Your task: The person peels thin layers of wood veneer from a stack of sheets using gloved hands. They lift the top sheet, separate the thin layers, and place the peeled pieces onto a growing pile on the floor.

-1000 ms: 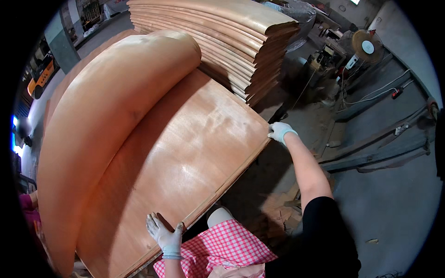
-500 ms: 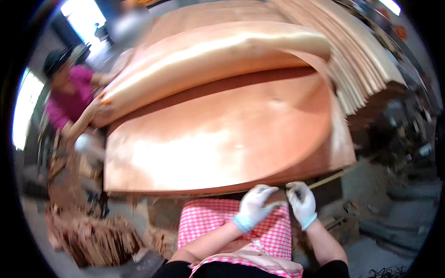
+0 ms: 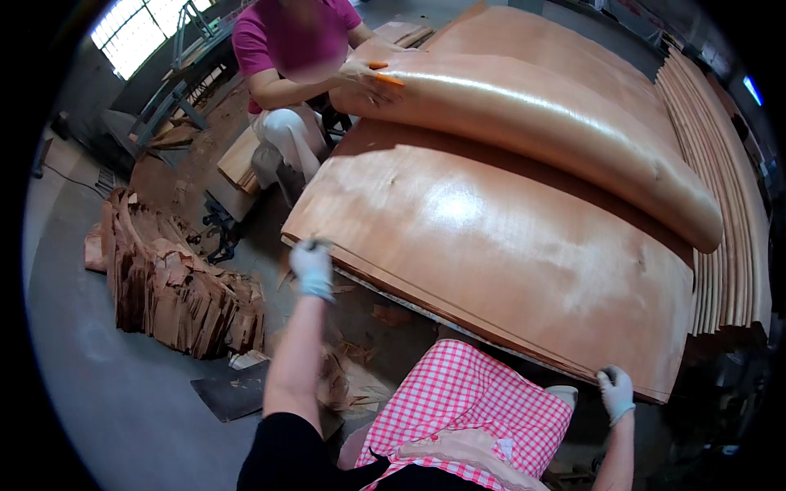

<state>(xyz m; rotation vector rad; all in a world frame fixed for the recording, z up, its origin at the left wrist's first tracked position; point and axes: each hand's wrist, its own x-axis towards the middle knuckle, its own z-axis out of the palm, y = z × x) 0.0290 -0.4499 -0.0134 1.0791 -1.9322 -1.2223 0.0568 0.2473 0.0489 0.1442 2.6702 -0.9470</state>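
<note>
Pink-and-white checked cloth makes up the apron, nearest of all, just short of the flat sheet of reddish-brown wood. Both hands wear pale gloves with light blue cuffs. The right hand is half curled, its fingertips at the near edge of the flat sheet, close to the right corner; whether it pinches the wood, I cannot tell. The left hand is at the left end of that same edge, its fingers bent and blurred, so I cannot tell how far they are open or whether they have hold of anything. Broken scraps and a dark panel lie on the floor to the near left of the flat sheet; farther left of it sits a ragged bundle of brown strips. Across the flat sheet's far part lies a curled sheet, long and glossy. Past the flat sheet's far left corner, a co-worker in a magenta shirt has a bare hand on the curled sheet's end, something orange at the fingers. Right of the flat sheet stands a stack of curved sheets; well beyond its far left glares a window
</note>
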